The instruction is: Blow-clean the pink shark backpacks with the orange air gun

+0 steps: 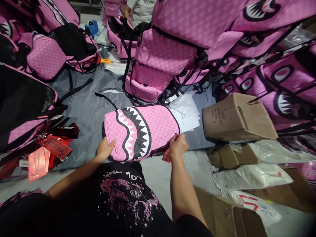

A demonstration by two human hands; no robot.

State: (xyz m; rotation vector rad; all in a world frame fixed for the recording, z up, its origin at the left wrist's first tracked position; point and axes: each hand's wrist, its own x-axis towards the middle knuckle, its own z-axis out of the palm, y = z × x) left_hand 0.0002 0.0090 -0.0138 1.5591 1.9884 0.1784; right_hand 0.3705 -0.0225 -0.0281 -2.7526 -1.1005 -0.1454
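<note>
A pink backpack [140, 131] with a black-and-white shark-mouth print lies flat on a grey sheet [86, 108] in front of me. My left hand [105, 149] grips its lower left corner. My right hand [178, 144] pinches a small red tag [168, 155] at the backpack's lower right edge, by the zip. A black strap trails from the backpack's top left.
Piles of the same pink backpacks [172, 49] stand behind and to the right. Red hang tags [46, 151] lie at the left. Cardboard boxes [237, 117] and plastic bags [249, 176] crowd the right. Another person [140, 10] stands at the back.
</note>
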